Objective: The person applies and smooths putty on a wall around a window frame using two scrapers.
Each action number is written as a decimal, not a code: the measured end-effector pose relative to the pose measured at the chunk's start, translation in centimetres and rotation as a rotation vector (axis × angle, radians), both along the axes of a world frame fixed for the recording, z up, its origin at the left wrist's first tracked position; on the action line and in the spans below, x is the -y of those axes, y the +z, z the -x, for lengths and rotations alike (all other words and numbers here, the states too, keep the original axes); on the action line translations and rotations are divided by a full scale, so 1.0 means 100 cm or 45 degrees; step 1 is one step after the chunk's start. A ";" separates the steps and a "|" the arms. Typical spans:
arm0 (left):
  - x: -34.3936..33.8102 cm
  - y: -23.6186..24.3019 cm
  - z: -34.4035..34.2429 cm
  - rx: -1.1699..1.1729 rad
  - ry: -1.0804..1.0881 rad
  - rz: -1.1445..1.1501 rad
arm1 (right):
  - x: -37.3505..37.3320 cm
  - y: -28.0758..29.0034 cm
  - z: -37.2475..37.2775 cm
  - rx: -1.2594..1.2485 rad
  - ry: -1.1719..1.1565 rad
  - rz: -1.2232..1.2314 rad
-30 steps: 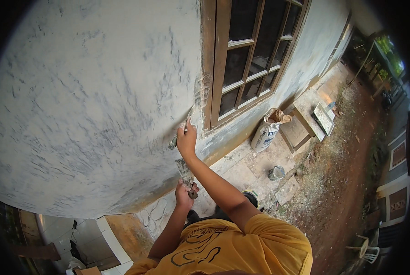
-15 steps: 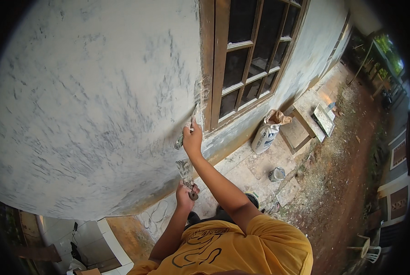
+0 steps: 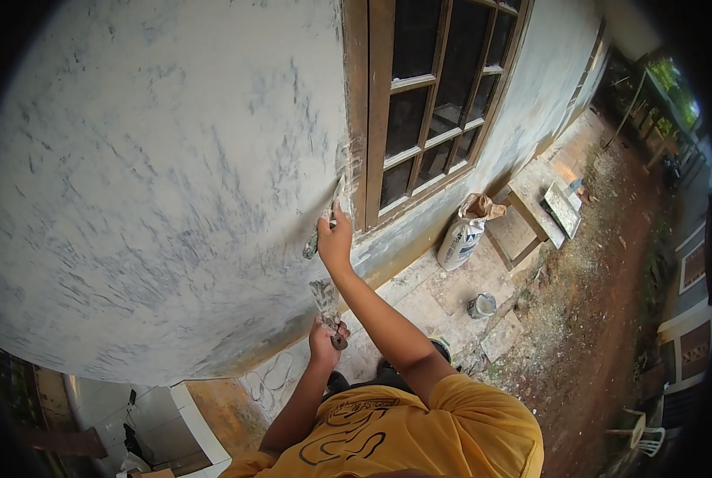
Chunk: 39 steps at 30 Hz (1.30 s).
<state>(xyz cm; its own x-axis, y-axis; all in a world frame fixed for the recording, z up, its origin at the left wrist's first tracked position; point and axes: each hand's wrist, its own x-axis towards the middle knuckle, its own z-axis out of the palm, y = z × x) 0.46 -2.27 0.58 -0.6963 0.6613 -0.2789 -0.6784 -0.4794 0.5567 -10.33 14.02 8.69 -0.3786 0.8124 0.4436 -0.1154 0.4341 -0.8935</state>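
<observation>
My right hand (image 3: 336,237) grips a putty knife (image 3: 311,245) whose blade lies close against the patchy white wall (image 3: 188,191), just beside the brown window frame (image 3: 357,119). Whether the blade edge touches the wall is hard to make out. Lower down, my left hand (image 3: 323,341) is closed round the handle of a second putty knife (image 3: 324,296). That one has a wide blade smeared with pale filler, and it points up toward the wall. Grey streaks and smudges cover much of the wall surface.
Along the wall's foot to the right stand an opened white sack (image 3: 458,243) and a low wooden bench (image 3: 529,199) with a flat board (image 3: 563,209) on it. A small tin (image 3: 481,305) sits on the paving. Far right is a white plastic chair (image 3: 647,436).
The knife in my left hand has shifted slightly to the right. My right hand and its knife stay almost in the same place by the window frame.
</observation>
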 end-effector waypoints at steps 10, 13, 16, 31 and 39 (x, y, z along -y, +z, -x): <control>0.005 -0.003 -0.003 -0.004 -0.006 0.000 | -0.004 0.024 0.013 -0.009 0.157 0.188; 0.002 -0.003 -0.002 -0.014 -0.013 -0.016 | 0.002 0.029 0.005 -0.054 0.189 0.212; 0.004 -0.006 -0.003 0.016 -0.001 0.002 | -0.017 0.057 -0.006 -0.141 0.159 0.369; -0.002 -0.007 -0.006 0.014 -0.041 -0.005 | -0.031 0.086 -0.007 -0.192 0.272 0.359; -0.005 -0.007 -0.005 0.022 -0.043 -0.015 | -0.001 0.070 0.009 -0.060 0.167 0.161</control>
